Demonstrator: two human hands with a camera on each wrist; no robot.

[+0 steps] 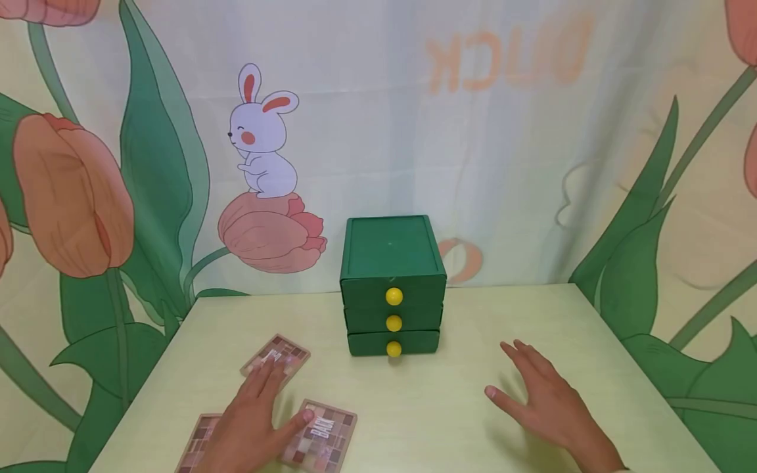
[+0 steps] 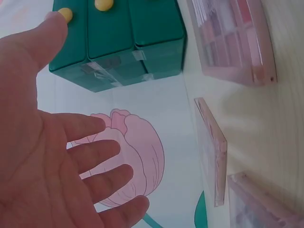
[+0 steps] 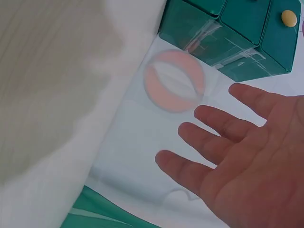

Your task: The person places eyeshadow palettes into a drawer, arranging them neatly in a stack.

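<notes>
Go Low, Go Slow, Hold the Edges

The left grip (image 1: 248, 417) hangs over the surface (image 1: 449, 420) with its fingers stretched out, and it holds nothing. The right grip (image 1: 552, 407) holds nothing too, and its fingers are spread.

One flat pink case (image 1: 291, 357) lies just past the left grip's fingertips, a bit covered by them. The case marked BACK (image 1: 328, 433) lies below its thumb and to its right. A third case (image 1: 198, 440) lies to its left, partly hidden. From the left wrist, I see a gap between the palm and the cases, so it seems to touch none.

The green box of drawers (image 1: 393, 272) stands ahead of both grips, between them. Its yellow knobs (image 1: 393, 322) face the person.

To take a case well, the left grip should go down low and pinch it by two sides, thumb on one edge and fingers on the other. The cases look thin, so fingers flat on top might just slide. Take one at a time. The cases lie near each other, so a fast move could bump one. The right grip is well apart from them, so it would have to reach left to help.
</notes>
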